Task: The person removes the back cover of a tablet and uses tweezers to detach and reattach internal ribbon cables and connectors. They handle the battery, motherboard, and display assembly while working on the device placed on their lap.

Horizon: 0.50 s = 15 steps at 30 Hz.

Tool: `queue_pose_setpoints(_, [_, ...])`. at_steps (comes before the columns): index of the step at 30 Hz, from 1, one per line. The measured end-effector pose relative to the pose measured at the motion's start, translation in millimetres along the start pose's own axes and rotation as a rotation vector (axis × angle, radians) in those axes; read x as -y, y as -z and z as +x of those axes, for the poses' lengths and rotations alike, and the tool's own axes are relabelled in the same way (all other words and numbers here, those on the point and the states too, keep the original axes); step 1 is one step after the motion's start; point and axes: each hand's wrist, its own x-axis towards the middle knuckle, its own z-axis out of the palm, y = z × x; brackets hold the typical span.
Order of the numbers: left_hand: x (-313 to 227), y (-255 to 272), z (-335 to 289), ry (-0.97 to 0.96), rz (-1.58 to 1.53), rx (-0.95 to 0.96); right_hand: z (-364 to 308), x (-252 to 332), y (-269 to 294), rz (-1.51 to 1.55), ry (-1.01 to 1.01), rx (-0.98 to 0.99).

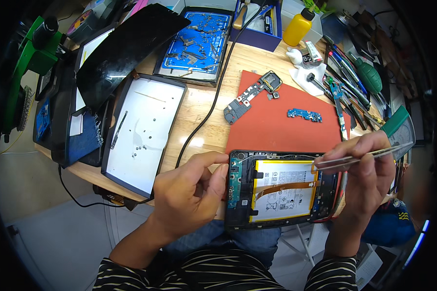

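An opened tablet (238, 220) lies in front of me, with its white battery (286, 169) exposed. An orange-brown flex cable (289, 186) crosses the battery, and a green circuit board (235, 182) runs along the left inside edge. My left hand (187, 194) is closed, its thumb and forefinger at the tablet's upper left edge. Over the tablet's right side, my right hand (366, 169) grips metal tweezers (386, 152) between thumb and fingers. The tweezers' tips are hidden by the fingers or too fine to make out.
A red-orange mat (262, 131) holds a loose phone frame part (247, 99) and a small blue circuit board (304, 115). On the left, a white tray (143, 116) holds tiny screws beside a dark screen panel (126, 58). A black cable (211, 109) crosses the table; tools (347, 72) crowd the right.
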Motion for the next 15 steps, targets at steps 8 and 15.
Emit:
queue_pose_setpoints(8, [2.8, -5.9, -7.0, -0.046, 0.133, -0.006, -75.1, -5.2, 17.2, 0.01, -0.111, -0.09])
queue_pose_setpoints(15, [1.7, -6.4, -9.0, -0.063, 0.13, 0.035, -77.3, -4.9, 20.3, -0.483, -0.223, 0.019])
